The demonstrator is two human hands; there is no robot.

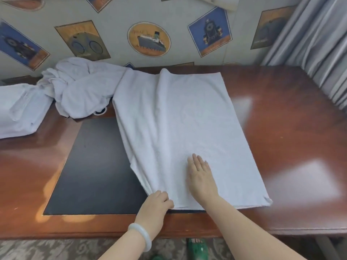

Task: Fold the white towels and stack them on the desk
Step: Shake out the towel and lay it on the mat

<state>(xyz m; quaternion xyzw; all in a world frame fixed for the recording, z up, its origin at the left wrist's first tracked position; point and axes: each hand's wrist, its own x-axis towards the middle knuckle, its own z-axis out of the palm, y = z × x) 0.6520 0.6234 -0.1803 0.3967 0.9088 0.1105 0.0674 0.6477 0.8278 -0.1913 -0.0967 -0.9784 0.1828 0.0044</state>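
Fingers of my left hand clamp the towel at its near corner; my right hand lies flat, fingers straight, smoothing. Next, I'd fold it across the bench.

Picture-printed wallpaper runs behind the worktop; a grey curtain hangs by its far right corner; a green slipper shows below its near edge.

Soft daylight glares off the desk; edges bend, slightly blurred.
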